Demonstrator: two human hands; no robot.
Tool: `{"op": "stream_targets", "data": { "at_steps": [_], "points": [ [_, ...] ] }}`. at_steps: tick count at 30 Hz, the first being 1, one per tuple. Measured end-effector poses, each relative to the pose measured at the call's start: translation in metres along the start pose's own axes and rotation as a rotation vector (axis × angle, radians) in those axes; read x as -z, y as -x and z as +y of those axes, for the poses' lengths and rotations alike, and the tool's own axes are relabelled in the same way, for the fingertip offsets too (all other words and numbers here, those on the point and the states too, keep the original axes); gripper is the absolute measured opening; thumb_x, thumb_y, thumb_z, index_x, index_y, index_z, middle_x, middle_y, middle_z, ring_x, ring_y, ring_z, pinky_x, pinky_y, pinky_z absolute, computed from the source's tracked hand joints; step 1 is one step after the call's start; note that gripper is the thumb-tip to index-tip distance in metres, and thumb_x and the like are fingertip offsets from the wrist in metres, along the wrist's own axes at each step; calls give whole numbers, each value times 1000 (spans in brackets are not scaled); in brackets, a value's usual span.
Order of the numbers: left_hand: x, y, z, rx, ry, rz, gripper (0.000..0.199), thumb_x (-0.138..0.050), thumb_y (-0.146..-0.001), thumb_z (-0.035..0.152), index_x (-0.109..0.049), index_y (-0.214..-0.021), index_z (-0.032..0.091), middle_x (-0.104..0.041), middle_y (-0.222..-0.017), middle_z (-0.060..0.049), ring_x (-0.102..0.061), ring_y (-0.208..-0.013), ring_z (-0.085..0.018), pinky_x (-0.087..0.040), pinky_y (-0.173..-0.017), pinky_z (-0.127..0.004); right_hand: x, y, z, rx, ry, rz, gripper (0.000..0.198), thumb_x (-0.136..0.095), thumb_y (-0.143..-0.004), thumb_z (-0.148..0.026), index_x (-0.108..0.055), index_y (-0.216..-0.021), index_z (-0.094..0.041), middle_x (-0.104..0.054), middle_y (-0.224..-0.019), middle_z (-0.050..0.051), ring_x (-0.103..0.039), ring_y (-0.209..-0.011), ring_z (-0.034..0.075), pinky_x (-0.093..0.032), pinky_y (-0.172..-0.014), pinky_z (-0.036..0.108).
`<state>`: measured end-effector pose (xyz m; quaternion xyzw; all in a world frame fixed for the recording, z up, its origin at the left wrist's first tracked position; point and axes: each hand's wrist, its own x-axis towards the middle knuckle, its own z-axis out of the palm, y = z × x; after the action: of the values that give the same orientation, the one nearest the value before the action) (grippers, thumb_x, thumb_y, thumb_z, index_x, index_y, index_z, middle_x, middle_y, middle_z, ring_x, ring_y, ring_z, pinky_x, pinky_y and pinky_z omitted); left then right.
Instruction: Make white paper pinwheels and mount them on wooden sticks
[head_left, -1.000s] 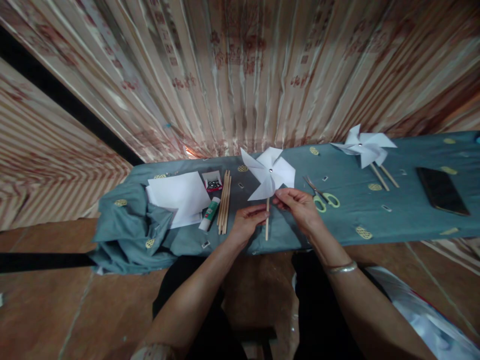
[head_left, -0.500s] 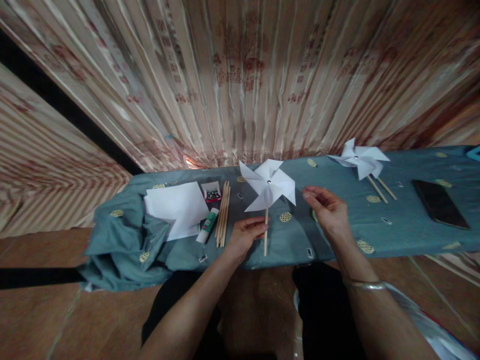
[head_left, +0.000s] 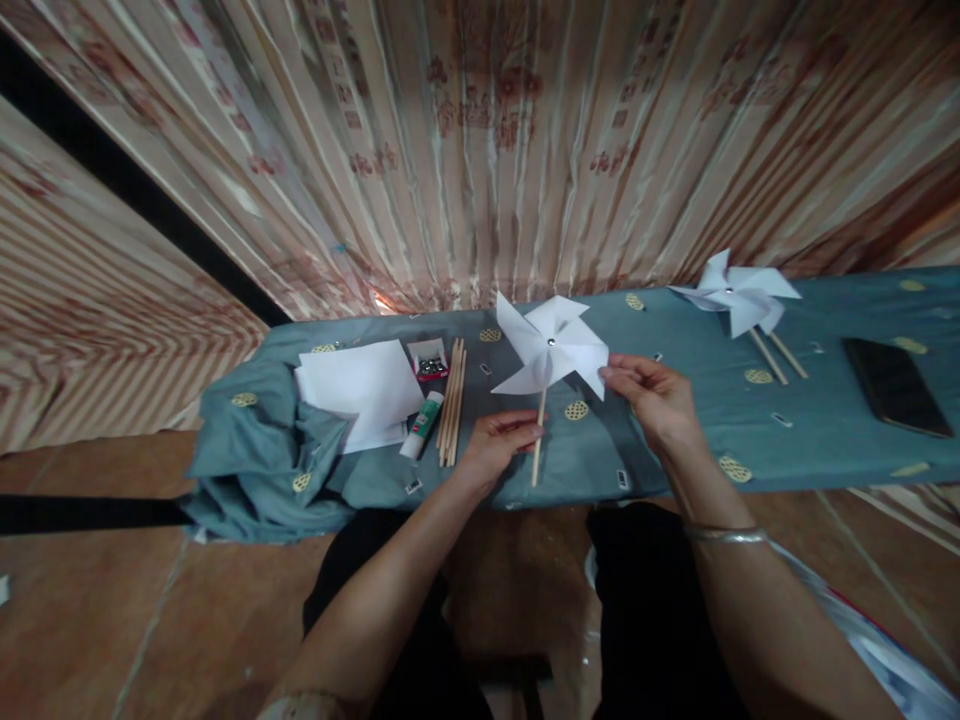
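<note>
A white paper pinwheel (head_left: 559, 350) with a silver pin at its centre is held above the cloth by its thin wooden stick. My left hand (head_left: 496, 448) is closed round the stick below the blades. At the pinwheel's right side, my right hand (head_left: 660, 400) has thumb and fingers pinched at a blade's edge. Left of my hands lie several wooden sticks (head_left: 451, 405), a green and white glue stick (head_left: 421, 425) and a small box of silver pins (head_left: 429, 362). White paper sheets (head_left: 360, 385) are stacked beside them.
More white pinwheels (head_left: 739, 292) lie at the back right, their two sticks pointing forward. A dark phone (head_left: 896, 388) rests to their right. The narrow table has a grey-green cloth (head_left: 690, 460), bunched up at the left end. A pleated curtain (head_left: 480, 140) hangs right behind it.
My right hand has come in to the pinwheel's right blade, where it was apart before. My left hand keeps hold of the stick. The whole view has shifted slightly.
</note>
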<state>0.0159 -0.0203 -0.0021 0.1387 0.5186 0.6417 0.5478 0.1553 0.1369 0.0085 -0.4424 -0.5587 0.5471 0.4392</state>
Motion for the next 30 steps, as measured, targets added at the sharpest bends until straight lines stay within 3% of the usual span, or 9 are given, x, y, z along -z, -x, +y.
{"op": "stream_targets", "data": {
  "at_steps": [30],
  "points": [
    [0, -5, -6, -46, 32, 17, 39, -91, -46, 32, -78, -80, 16, -73, -78, -4, -61, -70, -13, -51, -73, -29, -18, 24, -12, -234, -97, -225, 30, -91, -46, -36, -73, -64, -19, -68, -57, 0, -56, -49, 8, -46, -48, 20]
  ]
}}
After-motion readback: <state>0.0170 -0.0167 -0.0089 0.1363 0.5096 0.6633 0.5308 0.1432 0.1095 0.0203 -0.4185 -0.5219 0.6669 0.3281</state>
